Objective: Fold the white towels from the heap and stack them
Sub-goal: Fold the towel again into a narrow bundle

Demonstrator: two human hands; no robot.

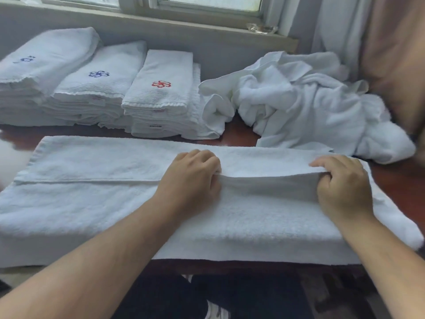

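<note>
- A white towel (92, 203) lies spread across the dark red surface (239, 137), with its near edge hanging over the front.
- The left hand (193, 176) pinches the towel's upper layer at mid-length, fingers curled over its edge.
- The right hand (342, 183) grips the same layer near the towel's right end, raising it slightly.
- The heap (310, 104) of crumpled white towels sits just beyond the towel's right end.
- Three stacks (161, 95) of folded towels stand beyond the towel's left half.
</note>
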